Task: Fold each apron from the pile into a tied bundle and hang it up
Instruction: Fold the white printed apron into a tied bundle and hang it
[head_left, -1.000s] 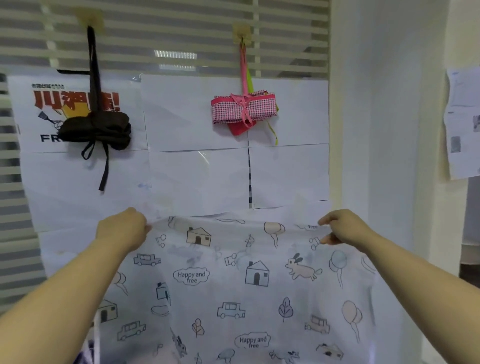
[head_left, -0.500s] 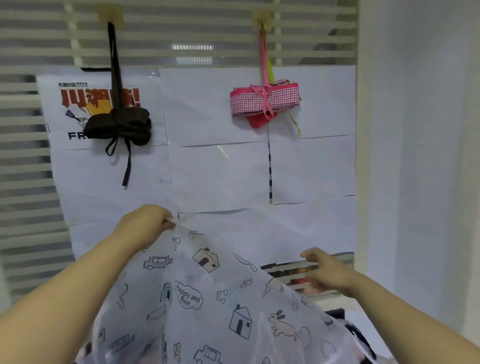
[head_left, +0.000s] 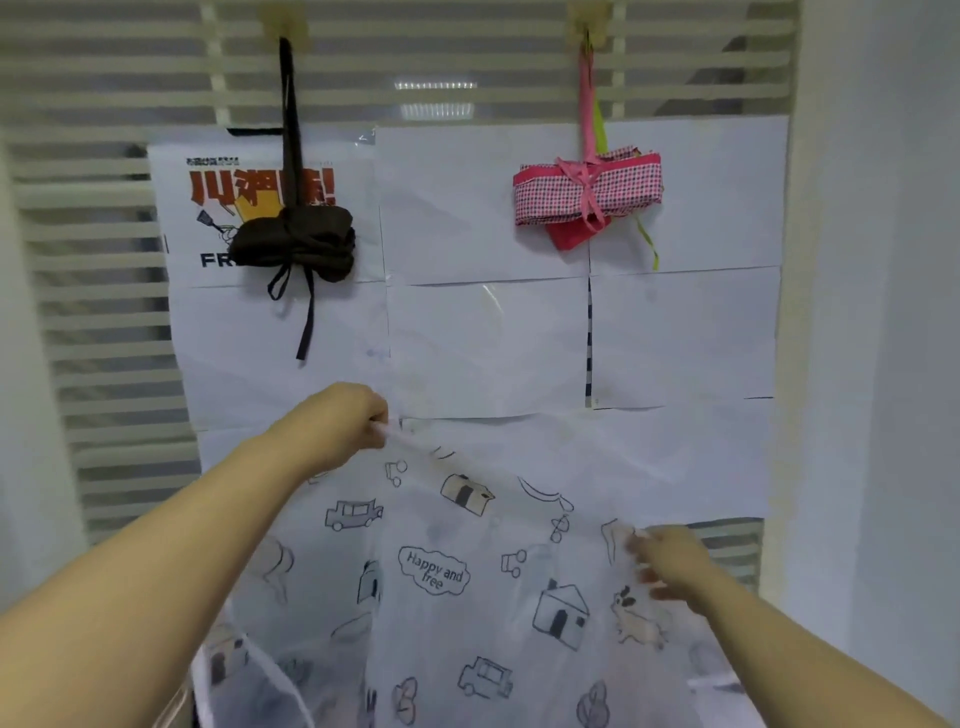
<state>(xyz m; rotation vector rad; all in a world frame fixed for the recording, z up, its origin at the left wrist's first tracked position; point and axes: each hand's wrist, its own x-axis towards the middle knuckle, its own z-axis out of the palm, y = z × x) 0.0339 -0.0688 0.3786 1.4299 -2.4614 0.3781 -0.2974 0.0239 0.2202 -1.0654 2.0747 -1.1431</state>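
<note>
We hold the white apron (head_left: 467, 571) up in front of the wall (it has little cars, houses and a rabbit drawn on it). Our left hand (head_left: 345, 423) is higher and to the left, and it pinches the apron's top edge. Our right hand (head_left: 670, 558) is lower and to the right, at the apron's other edge. It is blurry, so we cannot tell if it grips. The apron slopes down between the hands. Far up, a black bundle (head_left: 296, 241) and a pink checked bundle (head_left: 587, 189) hang on the wall.
</note>
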